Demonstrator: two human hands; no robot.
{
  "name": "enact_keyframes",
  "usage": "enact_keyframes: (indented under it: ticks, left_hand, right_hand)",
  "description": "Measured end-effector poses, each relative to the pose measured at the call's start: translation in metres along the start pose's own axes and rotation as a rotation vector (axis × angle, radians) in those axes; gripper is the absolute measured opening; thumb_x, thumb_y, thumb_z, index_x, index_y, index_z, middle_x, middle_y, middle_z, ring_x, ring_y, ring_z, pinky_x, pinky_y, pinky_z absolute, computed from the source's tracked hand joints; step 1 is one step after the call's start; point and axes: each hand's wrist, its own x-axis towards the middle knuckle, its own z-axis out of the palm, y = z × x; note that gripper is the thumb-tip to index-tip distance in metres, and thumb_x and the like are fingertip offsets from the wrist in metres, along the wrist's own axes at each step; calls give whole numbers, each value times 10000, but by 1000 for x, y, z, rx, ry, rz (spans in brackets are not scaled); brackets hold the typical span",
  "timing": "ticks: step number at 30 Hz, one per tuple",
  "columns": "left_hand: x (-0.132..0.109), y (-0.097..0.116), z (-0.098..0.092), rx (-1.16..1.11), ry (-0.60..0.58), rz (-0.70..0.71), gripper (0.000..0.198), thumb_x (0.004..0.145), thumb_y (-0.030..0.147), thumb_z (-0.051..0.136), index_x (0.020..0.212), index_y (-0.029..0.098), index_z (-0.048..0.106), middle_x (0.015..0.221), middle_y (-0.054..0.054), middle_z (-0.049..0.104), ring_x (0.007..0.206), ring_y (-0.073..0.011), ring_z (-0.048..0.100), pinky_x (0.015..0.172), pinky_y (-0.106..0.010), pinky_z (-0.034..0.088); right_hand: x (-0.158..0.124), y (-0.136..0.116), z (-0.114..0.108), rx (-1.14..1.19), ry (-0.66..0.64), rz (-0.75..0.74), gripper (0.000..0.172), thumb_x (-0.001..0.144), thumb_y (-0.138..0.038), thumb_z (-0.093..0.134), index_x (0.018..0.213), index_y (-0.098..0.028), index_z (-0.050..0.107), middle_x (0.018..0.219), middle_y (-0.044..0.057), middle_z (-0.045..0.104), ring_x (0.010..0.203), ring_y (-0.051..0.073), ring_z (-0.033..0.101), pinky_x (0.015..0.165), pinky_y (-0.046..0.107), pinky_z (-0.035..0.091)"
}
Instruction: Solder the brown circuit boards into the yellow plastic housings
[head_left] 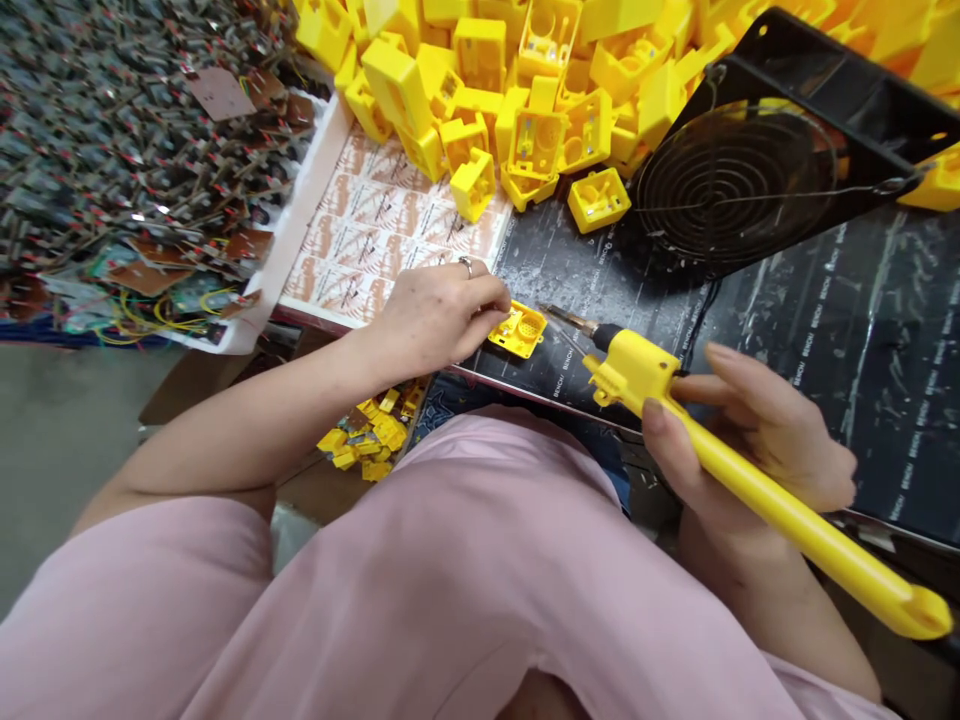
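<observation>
Just beside my left hand (439, 320), the small housing (517, 330) is glossy yellow plastic, smooth on its walls. My right hand (750, 430) wraps the soldering iron (787, 490), its handle smooth, shiny yellow plastic and its tip (568, 320) dull, brownish metal. Past my right hand, the bench mat (862, 330) is matt black and scuffed. Beyond my left hand lies printed paper (382, 215). On that hand, the ring (466, 266) is polished metal. Below both hands, the pink cloth (450, 560) looks soft and matt.
</observation>
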Motion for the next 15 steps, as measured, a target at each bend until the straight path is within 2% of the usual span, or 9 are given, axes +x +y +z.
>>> enact_keyframes:
  ticks: [3,7,10,13,15]
  left_hand:
    - [-2,-9,1,-186,-9,-4,267,942,319,537,952,184,767,916,-45,759,864,-200,702,779,-315,504]
    - [-5,-12,-2,-276,-57,17,244,898,310,558,899,175,762,930,-47,751,833,-182,687,798,-311,503]
    - [-7,-11,-3,-261,-78,36,233,875,271,540,880,169,750,911,-51,740,834,-185,682,804,-316,500]
    - [-7,-8,-5,-259,-97,46,214,868,250,543,885,176,744,934,-47,740,864,-182,687,824,-314,505]
    - [-9,-6,-6,-247,-85,69,208,881,246,548,879,179,745,972,-49,746,872,-178,693,833,-316,506]
  right_hand:
    - [0,1,2,110,14,-32,449,806,-159,832,1220,-287,719,909,-12,797,661,174,738,526,291,576]
    - [2,-5,-3,186,-27,-24,381,775,-111,839,1091,-296,735,836,-26,777,664,190,731,502,308,571]
    - [2,-6,-9,100,-101,12,409,821,-152,810,1190,-304,722,908,-3,794,675,207,739,520,332,586]
    - [5,1,-13,145,-212,-110,416,859,-176,771,1254,-278,693,878,10,789,656,193,745,538,296,605]
    - [7,7,-13,256,-251,-179,307,888,-186,738,1181,-270,699,778,-8,755,642,174,742,541,259,601]
